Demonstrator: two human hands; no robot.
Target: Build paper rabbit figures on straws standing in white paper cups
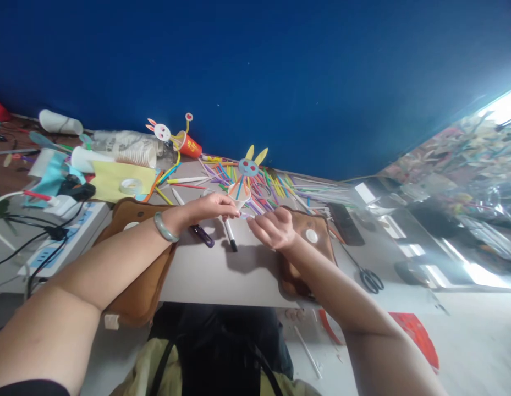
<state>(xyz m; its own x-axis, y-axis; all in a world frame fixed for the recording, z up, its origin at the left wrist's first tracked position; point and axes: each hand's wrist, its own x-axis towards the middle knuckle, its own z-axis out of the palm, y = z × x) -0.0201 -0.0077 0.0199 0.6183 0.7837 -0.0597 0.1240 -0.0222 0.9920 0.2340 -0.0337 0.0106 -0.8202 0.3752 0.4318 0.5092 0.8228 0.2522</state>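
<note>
Left hand (214, 208) pinched a thin translucent strip (244, 215) between both hands; right hand's (275, 227) fingers curled, grip unclear. From strip: white paper cup (238, 193), oval rabbit face (248, 168), stood 12 o'clock; red cup (191, 147), unreadable yellow lettering, 11 o'clock.

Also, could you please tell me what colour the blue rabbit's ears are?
The ears are yellow, clearest in the head view.
</note>
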